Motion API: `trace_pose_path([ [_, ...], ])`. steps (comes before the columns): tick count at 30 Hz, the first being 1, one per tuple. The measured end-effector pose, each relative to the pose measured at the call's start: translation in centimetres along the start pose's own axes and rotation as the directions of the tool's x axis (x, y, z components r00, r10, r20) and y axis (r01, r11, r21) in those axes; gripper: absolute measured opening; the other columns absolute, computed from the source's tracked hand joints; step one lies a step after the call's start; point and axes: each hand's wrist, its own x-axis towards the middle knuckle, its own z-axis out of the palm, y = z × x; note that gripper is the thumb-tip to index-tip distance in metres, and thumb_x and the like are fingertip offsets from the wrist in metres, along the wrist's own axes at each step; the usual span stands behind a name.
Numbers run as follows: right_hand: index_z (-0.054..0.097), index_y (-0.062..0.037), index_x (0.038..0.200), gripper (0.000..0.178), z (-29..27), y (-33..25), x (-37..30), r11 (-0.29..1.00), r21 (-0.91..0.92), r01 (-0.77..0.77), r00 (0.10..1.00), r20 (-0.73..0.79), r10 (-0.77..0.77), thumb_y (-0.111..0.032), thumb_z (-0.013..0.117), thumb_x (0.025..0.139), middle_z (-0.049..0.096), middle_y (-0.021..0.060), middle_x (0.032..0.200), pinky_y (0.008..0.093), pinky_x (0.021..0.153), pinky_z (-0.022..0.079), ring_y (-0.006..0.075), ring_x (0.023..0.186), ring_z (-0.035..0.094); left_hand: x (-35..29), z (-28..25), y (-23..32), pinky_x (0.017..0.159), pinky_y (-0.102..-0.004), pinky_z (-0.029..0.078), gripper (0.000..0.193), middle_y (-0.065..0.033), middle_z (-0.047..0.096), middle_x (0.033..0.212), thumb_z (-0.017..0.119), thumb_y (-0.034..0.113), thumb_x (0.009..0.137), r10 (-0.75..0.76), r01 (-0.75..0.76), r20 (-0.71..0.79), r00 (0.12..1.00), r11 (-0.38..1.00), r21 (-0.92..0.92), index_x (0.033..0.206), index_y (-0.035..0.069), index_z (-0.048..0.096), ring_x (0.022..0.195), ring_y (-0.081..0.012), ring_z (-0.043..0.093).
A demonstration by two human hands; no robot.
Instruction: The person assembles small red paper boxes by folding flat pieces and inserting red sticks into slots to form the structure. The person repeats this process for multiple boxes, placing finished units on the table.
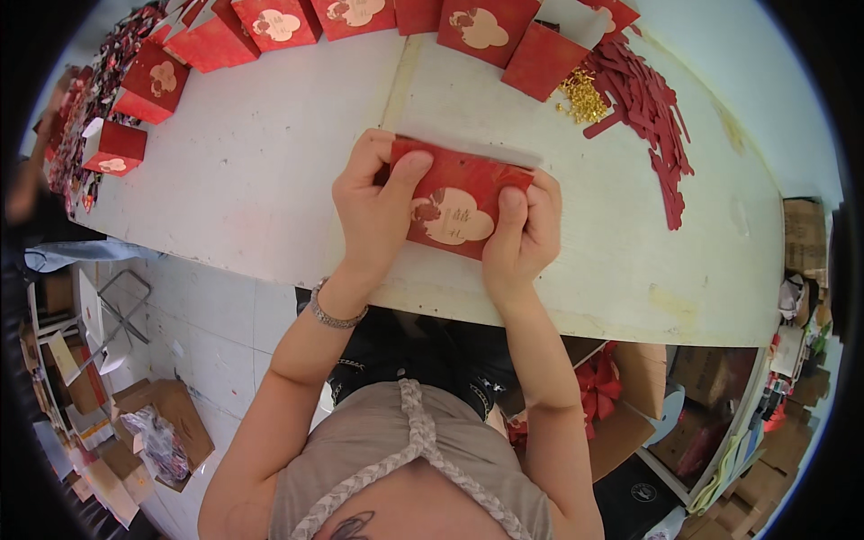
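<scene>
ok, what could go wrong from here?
Left hand and right hand grip the red box at opposite ends; squeezing too hard could crease it. The small gold pieces lie loose beside the dark red strips; a bump might scatter or mix them.

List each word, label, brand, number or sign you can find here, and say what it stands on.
Dark characters on the cream label of the red box, held between the left hand and right hand: printed, but not copied out here.
Cream labels on the other red boxes around the table's far edge: any lettering is too small to read.
Round pale emblem on a black item at lower right: too small to read.
</scene>
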Motion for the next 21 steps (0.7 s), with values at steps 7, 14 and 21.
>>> trace_pose_path([
  [7,0.060,0.0017,0.088,0.011,0.0,-0.2,0.6,0.973,0.032,-0.228,0.973,-0.014,0.229,-0.009,0.061,0.090,0.063,0.0119,0.091,0.0238,0.068,0.043,0.0150,0.076,0.056,0.4,0.8,1.0,0.063,-0.0202,0.042,0.014,0.0014,0.058,0.077,0.064,0.012,0.089,-0.190,0.190,-0.001,0.982,0.982,-0.003,0.085,-0.001,0.061,0.069,-0.0043,0.047],
  [14,0.055,-0.0008,0.092,0.012,0.4,-1.8,1.8,0.807,0.352,-0.474,0.875,0.087,0.477,-0.012,0.061,0.091,0.062,0.0023,0.082,0.0186,0.066,0.041,0.0065,0.069,0.052,-0.4,0.5,0.8,0.068,-0.0210,0.046,0.016,-0.0015,0.062,0.091,0.065,0.011,0.088,-0.073,0.074,0.020,0.997,0.997,-0.015,0.098,-0.001,0.061,0.076,-0.0058,0.054],
  [21,0.055,-0.0019,0.092,0.016,0.1,-0.9,1.7,0.797,0.317,-0.514,0.857,0.141,0.496,-0.015,0.062,0.091,0.055,-0.0037,0.070,0.0178,0.056,0.037,0.0012,0.062,0.043,0.8,0.5,1.0,0.067,-0.0210,0.050,0.028,-0.0036,0.063,0.094,0.067,0.008,0.086,-0.312,0.316,0.070,0.948,0.883,-0.348,0.109,0.001,0.054,0.080,-0.0057,0.058],
])
